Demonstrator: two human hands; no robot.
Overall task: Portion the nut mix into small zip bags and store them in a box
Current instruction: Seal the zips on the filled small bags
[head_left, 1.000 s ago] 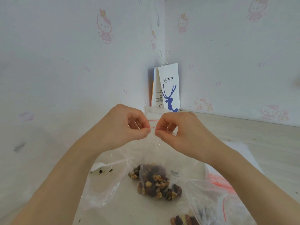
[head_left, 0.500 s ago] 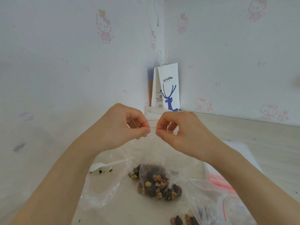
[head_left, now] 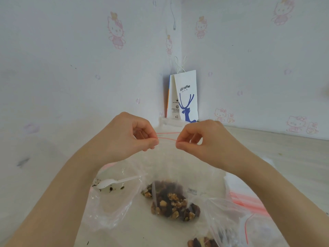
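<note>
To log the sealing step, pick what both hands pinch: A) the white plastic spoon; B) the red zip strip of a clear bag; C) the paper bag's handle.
B: the left hand and right hand each pinch an end of the red zip strip; the spoon lies untouched below.

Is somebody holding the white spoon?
No, the spoon lies on clear plastic while the left hand and right hand pinch a zip bag.

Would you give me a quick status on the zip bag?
Left hand and right hand each pinch the zip bag at its red seal. Bag bottom holds nuts. Seal looks partly open. Nothing blocking.
</note>
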